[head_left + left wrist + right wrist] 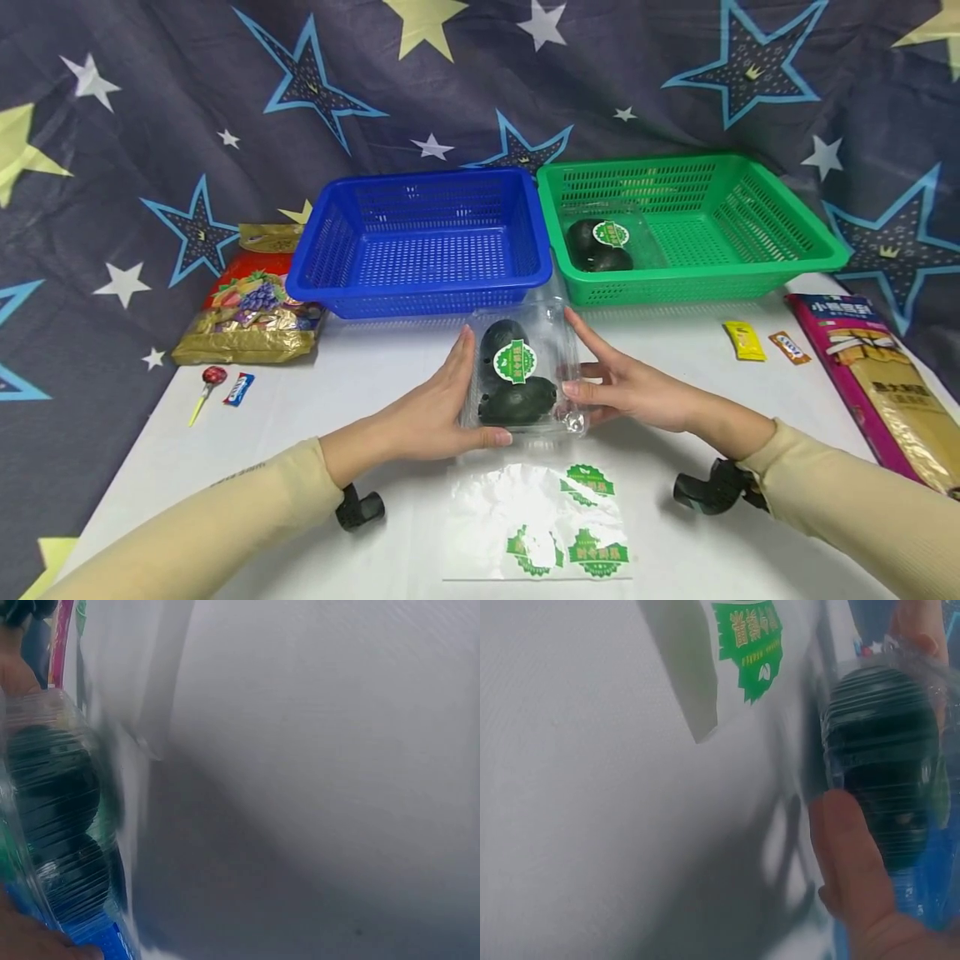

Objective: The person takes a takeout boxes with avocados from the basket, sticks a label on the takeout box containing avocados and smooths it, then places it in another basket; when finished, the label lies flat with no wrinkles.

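Note:
Both hands hold a clear plastic clamshell box [551, 333] above the table. Inside lie two dark green avocados [517, 402], and a green and white sticker [514, 362] is on the lid. My left hand [431, 412] grips the box's left side, thumb along the near edge. On the opposite side my right hand [626, 387] holds it between thumb and fingers. The left wrist view shows the ribbed side of the box [56, 795]; in the right wrist view fingers [855, 855] press against it. A sheet of green stickers [495, 521] lies below the box.
Behind stand a blue basket [420, 292] and a green basket [697, 283], which holds another labelled avocado box [600, 242]. At left lie a candy bag [251, 308], a lollipop [213, 377] and a small blue packet [239, 389]. Small sweets [744, 341] and a long package [870, 367] lie at right.

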`<state>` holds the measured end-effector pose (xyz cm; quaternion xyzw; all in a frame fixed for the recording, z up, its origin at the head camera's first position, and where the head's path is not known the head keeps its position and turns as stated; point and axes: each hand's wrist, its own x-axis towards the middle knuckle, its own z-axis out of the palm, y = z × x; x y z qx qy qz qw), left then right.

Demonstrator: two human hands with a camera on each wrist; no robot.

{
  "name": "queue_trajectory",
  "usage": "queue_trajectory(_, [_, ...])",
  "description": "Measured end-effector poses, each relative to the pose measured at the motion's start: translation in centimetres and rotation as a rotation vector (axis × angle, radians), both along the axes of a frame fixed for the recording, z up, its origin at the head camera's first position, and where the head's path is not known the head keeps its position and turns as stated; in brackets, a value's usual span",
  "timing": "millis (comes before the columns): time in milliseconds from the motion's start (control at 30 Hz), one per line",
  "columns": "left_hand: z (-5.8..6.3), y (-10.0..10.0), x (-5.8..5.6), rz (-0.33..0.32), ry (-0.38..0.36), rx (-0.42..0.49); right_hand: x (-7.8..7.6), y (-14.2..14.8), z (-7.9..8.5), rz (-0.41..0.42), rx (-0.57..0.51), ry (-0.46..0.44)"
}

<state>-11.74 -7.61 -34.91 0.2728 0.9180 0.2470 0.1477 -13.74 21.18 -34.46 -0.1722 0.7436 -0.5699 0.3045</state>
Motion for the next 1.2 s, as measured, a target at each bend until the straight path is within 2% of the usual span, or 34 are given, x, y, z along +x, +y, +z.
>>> queue_trajectory(100, [0.0,0.2,-0.2,-0.012,0.026,0.002,0.1,0.2,0.0,-0.016,-0.009,0.003])
queue_trajectory(167, [0.2,0.4,-0.4,-0.031,0.074,0.005,0.3,0.5,0.2,-0.028,-0.007,0.007])
queue_trajectory(267, [0.8,0.6,-1.4,-0.085,0.217,-0.002,0.6,1.2,0.6,-0.043,-0.009,0.007])
queue_trajectory(400, [1.8,1.3,-3.7,-0.139,0.403,-0.045,1.2,2.5,1.4,-0.066,0.019,0.012])
queue_trajectory(567, [3.2,3.4,-6.5,-0.215,0.467,-0.180,1.7,4.0,2.3,-0.080,0.061,0.019])
queue_trajectory(700, [3.9,5.5,-7.6,-0.279,0.521,-0.293,1.8,4.6,2.7,-0.083,0.062,0.013])
queue_trajectory(800, [4.3,6.8,-8.0,-0.285,0.554,-0.341,1.9,4.9,2.8,-0.085,0.062,0.011])
queue_trajectory(900, [4.6,7.7,-8.5,-0.238,0.544,-0.378,2.0,5.0,2.7,-0.087,0.064,0.008])
queue_trajectory(1067, [4.6,8.4,-9.0,-0.104,0.407,-0.370,2.2,5.2,2.5,-0.097,0.063,0.002])
queue_trajectory(1133, [4.5,8.4,-9.1,-0.100,0.375,-0.358,2.3,5.3,2.4,-0.101,0.064,0.000])
queue_trajectory(1200, [4.3,8.2,-9.0,-0.127,0.377,-0.349,2.3,5.4,2.4,-0.102,0.063,-0.001])
